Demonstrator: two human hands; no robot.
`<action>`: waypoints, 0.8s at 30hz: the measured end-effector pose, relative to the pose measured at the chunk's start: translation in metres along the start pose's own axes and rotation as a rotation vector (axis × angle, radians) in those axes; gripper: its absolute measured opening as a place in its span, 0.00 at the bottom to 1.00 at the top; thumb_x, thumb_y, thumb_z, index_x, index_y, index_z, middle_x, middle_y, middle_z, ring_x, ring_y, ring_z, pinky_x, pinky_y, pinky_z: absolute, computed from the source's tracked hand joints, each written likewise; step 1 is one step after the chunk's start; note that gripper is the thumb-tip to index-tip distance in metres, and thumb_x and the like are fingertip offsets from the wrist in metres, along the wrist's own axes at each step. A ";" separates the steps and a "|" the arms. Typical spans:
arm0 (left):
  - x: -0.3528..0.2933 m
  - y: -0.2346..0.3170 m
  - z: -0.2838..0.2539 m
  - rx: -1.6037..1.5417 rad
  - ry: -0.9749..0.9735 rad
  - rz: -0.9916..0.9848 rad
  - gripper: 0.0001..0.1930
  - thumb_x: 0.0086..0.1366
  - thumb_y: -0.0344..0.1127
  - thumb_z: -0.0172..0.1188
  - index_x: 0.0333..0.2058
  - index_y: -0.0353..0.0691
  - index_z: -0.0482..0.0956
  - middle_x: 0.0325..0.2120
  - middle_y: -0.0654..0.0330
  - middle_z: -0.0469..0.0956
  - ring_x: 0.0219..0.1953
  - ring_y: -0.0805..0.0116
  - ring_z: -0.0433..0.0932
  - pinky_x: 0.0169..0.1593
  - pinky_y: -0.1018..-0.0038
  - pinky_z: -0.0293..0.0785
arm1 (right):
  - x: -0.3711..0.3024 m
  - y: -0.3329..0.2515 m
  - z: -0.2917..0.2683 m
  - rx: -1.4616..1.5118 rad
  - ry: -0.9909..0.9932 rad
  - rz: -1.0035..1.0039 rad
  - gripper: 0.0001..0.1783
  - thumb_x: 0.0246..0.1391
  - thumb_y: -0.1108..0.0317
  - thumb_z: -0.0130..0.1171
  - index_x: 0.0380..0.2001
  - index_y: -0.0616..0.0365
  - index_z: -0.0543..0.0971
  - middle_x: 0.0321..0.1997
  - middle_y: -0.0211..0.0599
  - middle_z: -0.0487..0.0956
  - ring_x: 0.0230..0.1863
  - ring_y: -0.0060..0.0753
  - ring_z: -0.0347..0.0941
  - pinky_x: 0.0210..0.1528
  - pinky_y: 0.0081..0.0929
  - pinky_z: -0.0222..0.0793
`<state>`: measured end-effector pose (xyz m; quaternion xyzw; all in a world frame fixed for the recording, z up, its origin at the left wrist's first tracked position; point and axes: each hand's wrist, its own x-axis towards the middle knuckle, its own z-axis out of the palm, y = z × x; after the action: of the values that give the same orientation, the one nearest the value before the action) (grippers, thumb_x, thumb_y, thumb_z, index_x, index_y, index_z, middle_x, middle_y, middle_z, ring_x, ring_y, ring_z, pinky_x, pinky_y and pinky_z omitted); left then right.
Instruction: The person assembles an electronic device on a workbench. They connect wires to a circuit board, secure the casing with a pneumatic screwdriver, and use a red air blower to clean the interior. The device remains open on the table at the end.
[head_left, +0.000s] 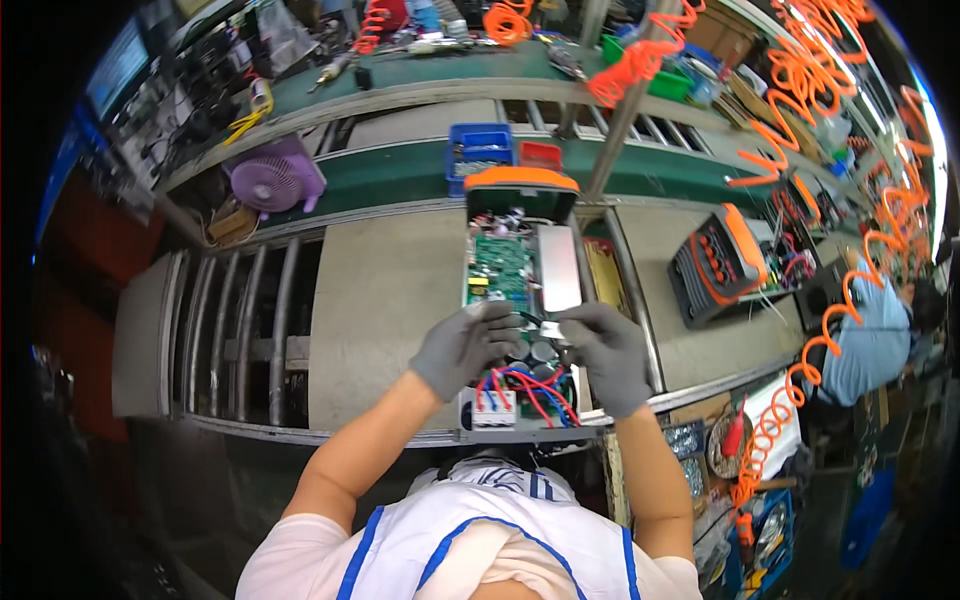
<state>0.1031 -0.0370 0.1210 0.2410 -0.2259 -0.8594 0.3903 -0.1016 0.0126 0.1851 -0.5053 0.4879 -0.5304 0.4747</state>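
Observation:
An opened device (469, 262) with an orange-topped dark front panel stands before me, its insides exposed. Inside it are a green circuit board (505, 262), a silver metal block (558, 268), round capacitors (543, 352) and red and blue wires (527, 384) running to a white terminal block (493, 409). Both my hands wear grey gloves and work above the capacitors. My left hand (462, 348) has its fingers curled by a dark cable; what they grip is hidden. My right hand (607, 352) pinches at a small white piece (551, 330), too blurred to name.
Another orange-and-grey device (722, 262) stands to the right on a board on the roller conveyor (246, 330). Beyond are blue (480, 150) and red (541, 155) bins and a purple fan (272, 182). Orange coiled hoses (640, 70) hang overhead. A person (868, 330) sits far right.

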 end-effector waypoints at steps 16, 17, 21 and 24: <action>0.017 0.089 -0.040 0.068 0.151 -0.104 0.11 0.64 0.40 0.46 0.41 0.44 0.72 0.20 0.72 0.63 0.20 0.80 0.60 0.22 0.82 0.53 | 0.104 0.012 0.105 0.194 -0.044 0.405 0.08 0.54 0.70 0.54 0.35 0.63 0.75 0.27 0.33 0.77 0.23 0.21 0.73 0.24 0.17 0.71; 0.023 0.093 -0.044 0.148 0.121 -0.088 0.10 0.64 0.40 0.47 0.40 0.44 0.72 0.19 0.72 0.62 0.19 0.80 0.59 0.21 0.83 0.52 | 0.108 0.014 0.107 0.201 -0.048 0.427 0.08 0.53 0.69 0.56 0.34 0.63 0.75 0.27 0.35 0.78 0.23 0.22 0.73 0.24 0.18 0.71; 0.044 0.107 -0.049 0.410 0.070 -0.051 0.08 0.63 0.40 0.50 0.35 0.43 0.72 0.17 0.72 0.61 0.15 0.81 0.55 0.18 0.83 0.49 | 0.122 0.017 0.114 -0.052 -0.059 0.348 0.08 0.47 0.69 0.59 0.28 0.61 0.74 0.23 0.33 0.76 0.20 0.22 0.71 0.22 0.17 0.68; 0.062 0.112 -0.053 0.511 0.024 -0.095 0.09 0.63 0.41 0.49 0.34 0.42 0.73 0.16 0.73 0.61 0.15 0.82 0.55 0.18 0.82 0.49 | 0.136 0.015 0.103 -0.268 -0.086 0.319 0.08 0.46 0.68 0.60 0.22 0.60 0.75 0.17 0.29 0.73 0.17 0.19 0.67 0.17 0.17 0.59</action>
<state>0.1614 -0.1621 0.1289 0.3526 -0.4194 -0.7888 0.2786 -0.0038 -0.1280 0.1818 -0.5025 0.6070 -0.3568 0.5017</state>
